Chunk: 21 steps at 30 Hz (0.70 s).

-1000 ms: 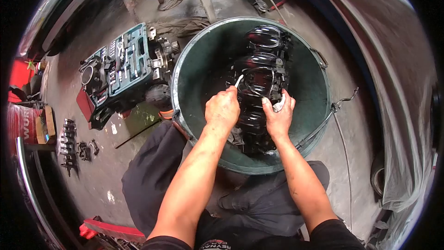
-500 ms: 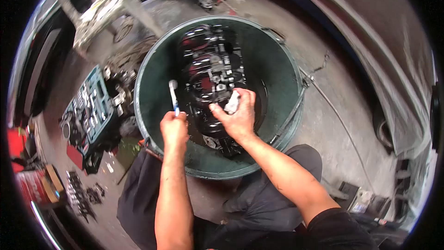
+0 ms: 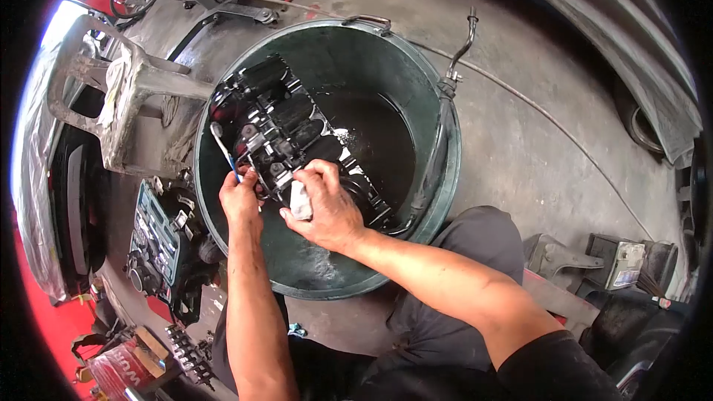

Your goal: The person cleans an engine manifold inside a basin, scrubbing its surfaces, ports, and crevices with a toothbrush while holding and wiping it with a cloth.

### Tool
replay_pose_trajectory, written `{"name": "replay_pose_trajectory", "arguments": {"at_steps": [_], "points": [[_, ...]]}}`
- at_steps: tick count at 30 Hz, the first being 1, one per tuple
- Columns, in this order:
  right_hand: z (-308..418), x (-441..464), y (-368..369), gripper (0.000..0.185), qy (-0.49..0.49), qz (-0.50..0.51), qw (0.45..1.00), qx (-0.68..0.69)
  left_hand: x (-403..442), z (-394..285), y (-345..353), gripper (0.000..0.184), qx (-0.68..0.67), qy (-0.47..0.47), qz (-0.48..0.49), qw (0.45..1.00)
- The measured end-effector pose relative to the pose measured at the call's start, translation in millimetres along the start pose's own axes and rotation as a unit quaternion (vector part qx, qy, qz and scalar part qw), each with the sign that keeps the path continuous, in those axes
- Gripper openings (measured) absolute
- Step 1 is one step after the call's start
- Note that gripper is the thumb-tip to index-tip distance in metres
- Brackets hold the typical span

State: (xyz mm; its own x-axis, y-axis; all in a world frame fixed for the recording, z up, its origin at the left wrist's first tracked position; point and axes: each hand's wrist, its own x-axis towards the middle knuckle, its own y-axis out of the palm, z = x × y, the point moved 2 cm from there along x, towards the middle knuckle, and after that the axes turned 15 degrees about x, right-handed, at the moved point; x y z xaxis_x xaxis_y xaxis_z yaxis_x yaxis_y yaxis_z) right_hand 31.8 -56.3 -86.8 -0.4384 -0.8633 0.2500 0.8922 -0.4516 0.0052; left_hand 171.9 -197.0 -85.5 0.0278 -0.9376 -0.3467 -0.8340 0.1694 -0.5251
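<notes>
Head view, from the left: a worn plastic chair (image 3: 142, 82) stands beside an open socket case (image 3: 159, 234), and both are outside the green tub (image 3: 445, 215). Just inside the tub's left wall is a slim brush (image 3: 226, 150) with a pale head and a blue section lower on its handle. The left hand (image 3: 242, 199) has its grip closed on that handle, low down, with the head pointing up beside a black ribbed part (image 3: 304, 115). Whether the bristles touch the part cannot be told. A hold that low gives reach into recesses; a light, steady wrist would likely control the tip better than force.

The black part sits tilted within the tub, its row of fittings turned toward the camera. It looks wet and probably slippery, so firm support near its lower end seems wise. At that end the right hand (image 3: 332, 215) has its grip pinched around a white wad (image 3: 301, 200), thumb on one side and fingers on the other. Keeping the wad flat under the fingertips should spare the small fittings from snagging.

Farther right, dark liquid (image 3: 382, 130) lies in the tub bottom, and a hose (image 3: 438, 148) runs down the right wall, best kept clear of the forearm.
</notes>
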Motion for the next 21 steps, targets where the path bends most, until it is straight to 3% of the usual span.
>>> {"name": "replay_pose_trajectory", "arguments": {"at_steps": [1, 8, 12, 13, 21], "points": [[1.2, -2.8, 1.6, 0.071, 0.024, 0.017, 1.000, -0.004, 2.9, 2.2, 1.3, 0.001, -0.026, -0.008, -0.018, 0.999], [-4.6, -20.9, 5.0, 0.073, -0.102, 0.081, 0.991, -0.020, 4.8, 11.1, -1.4, 0.006, -0.023, 0.033, -0.063, 0.997], [-2.1, -20.6, 2.0, 0.063, -0.139, 0.128, 0.981, -0.036, 8.9, 15.4, -7.2, 0.010, -0.006, 0.034, -0.028, 0.999], [0.5, -19.7, 1.0, 0.053, -0.139, 0.116, 0.983, -0.025, 9.7, 17.0, -7.1, 0.009, -0.011, 0.029, -0.027, 0.999], [11.2, -6.6, 0.9, 0.034, -0.115, 0.078, 0.990, 0.036, -3.9, 20.6, -0.9, 0.007, -0.139, 0.018, -0.036, 0.989]]}}
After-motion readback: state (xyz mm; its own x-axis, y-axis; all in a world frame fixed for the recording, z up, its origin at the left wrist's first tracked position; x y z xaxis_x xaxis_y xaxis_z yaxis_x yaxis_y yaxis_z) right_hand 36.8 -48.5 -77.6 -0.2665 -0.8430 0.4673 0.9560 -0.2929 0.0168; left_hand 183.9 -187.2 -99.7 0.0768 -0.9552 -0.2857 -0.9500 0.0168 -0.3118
